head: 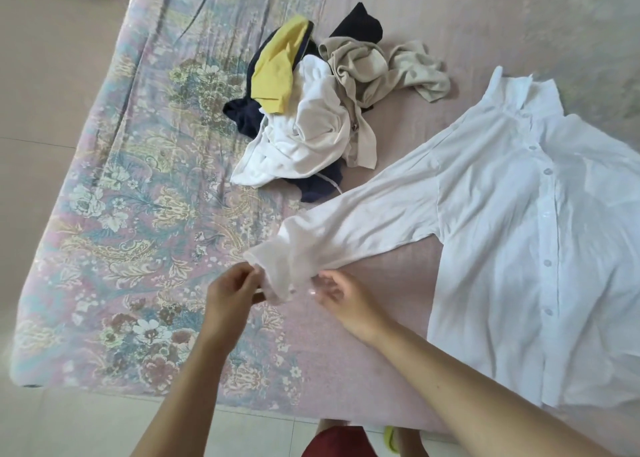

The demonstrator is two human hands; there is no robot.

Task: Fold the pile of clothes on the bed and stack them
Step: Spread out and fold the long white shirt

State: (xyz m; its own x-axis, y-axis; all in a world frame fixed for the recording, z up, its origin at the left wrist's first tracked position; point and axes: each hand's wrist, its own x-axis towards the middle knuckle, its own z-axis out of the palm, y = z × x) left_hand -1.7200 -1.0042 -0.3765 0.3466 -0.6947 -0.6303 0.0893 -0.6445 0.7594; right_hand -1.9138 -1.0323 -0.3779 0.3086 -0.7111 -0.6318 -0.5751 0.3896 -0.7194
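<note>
A white button-up shirt (519, 214) lies spread flat on the right side of the bed, buttons up, collar toward the far side. Its long sleeve (346, 228) stretches left toward me. My left hand (232, 290) pinches the cuff's left edge. My right hand (343, 297) holds the cuff's right edge with curled fingers. Beyond the sleeve sits the unfolded pile (311, 110): a yellow garment (277, 72), dark navy pieces, a white garment and a beige one (381, 68).
The bed (138, 197) carries a floral pink and blue cover on the left and plain pink cloth on the right. Pale floor tiles (45, 75) lie along the left and near edges. My red shorts (339, 442) show at the bottom.
</note>
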